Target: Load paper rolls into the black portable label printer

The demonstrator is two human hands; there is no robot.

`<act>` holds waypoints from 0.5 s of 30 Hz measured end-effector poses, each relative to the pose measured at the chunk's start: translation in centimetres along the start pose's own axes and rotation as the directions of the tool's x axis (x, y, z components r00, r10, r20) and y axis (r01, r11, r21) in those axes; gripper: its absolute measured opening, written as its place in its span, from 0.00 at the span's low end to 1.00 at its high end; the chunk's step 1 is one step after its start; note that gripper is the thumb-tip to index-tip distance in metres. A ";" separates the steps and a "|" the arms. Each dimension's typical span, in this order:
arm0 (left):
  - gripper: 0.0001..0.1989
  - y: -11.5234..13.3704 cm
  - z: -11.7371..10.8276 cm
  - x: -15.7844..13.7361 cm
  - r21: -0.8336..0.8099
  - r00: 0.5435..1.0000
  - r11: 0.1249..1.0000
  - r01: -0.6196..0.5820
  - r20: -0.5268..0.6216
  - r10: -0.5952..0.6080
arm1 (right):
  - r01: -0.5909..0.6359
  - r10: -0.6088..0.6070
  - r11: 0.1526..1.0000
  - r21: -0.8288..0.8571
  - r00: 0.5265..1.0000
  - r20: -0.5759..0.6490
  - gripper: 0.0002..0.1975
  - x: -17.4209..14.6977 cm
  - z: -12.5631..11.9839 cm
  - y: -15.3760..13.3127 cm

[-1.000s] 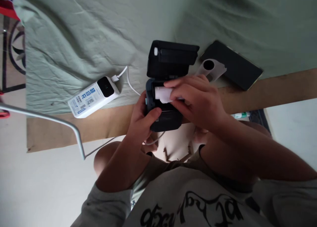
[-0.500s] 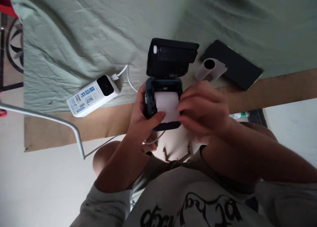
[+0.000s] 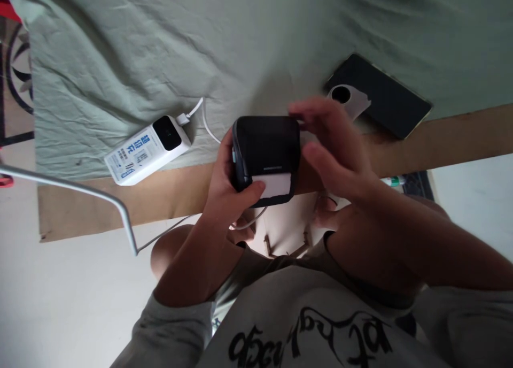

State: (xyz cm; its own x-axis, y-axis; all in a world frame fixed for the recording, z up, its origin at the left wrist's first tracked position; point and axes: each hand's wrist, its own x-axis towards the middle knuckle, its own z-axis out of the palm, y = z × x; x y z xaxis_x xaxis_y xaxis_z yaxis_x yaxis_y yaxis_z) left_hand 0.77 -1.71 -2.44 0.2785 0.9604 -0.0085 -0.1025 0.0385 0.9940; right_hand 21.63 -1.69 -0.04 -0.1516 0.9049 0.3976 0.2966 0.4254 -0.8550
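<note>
A small black label printer (image 3: 267,143) is held over the table's front edge, its lid down. From under the lid's near edge sticks a strip of white paper (image 3: 276,186). My left hand (image 3: 230,183) wraps the printer's left side, with the thumb pressing on the paper strip. My right hand (image 3: 340,148) is beside the printer's right side, fingers apart and slightly blurred, with the fingertips close to the lid's far right corner. Nothing shows in its grasp. Whether those fingertips touch the lid I cannot tell.
A white power bank (image 3: 146,148) with a plugged-in white cable (image 3: 205,122) lies to the left. On the right a white paper roll (image 3: 352,103) stands against a black phone-like slab (image 3: 385,100). A grey metal bar (image 3: 80,185) crosses at the left. Green cloth (image 3: 160,47) covers the table.
The printer's lid, raised before with the paper roll showing inside, has come down over it. My right hand has moved off the paper and opened beside the lid.
</note>
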 end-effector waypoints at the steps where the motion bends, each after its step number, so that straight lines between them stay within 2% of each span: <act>1: 0.42 0.1 0.1 0.0 -0.027 1.000 1.000 0.009 0.002 -0.009 | 0.003 -0.002 1.000 -0.013 0.999 0.055 0.22 -0.1 0.2 0.3; 4: 0.35 0.4 0.6 -0.1 -0.111 0.999 0.994 0.023 -0.024 -0.025 | 0.005 0.003 0.999 -0.053 0.987 0.161 0.29 -0.2 0.5 0.8; 8: 0.25 0.6 0.8 -0.3 -0.142 0.993 0.986 0.088 -0.063 -0.098 | -0.056 0.058 0.998 -0.014 0.980 0.190 0.30 0.0 0.6 0.5; 11: 0.26 0.6 0.8 -0.3 -0.165 0.983 0.975 0.148 -0.085 -0.163 | -0.101 0.100 0.995 -0.005 0.973 0.207 0.32 0.2 0.5 0.3; 15: 0.24 1.2 0.9 -0.2 -0.225 0.973 0.956 0.188 -0.089 -0.212 | -0.091 0.106 0.993 -0.077 0.972 0.209 0.34 0.1 0.5 0.4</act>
State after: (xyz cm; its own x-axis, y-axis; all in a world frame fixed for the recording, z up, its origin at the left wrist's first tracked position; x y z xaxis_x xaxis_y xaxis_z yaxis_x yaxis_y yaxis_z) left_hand 1.47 -2.15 -1.13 0.2081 0.9510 -0.2286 -0.2604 0.2792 0.9243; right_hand 21.23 -1.41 -0.54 -0.3136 0.9221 0.2266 0.3810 0.3407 -0.8595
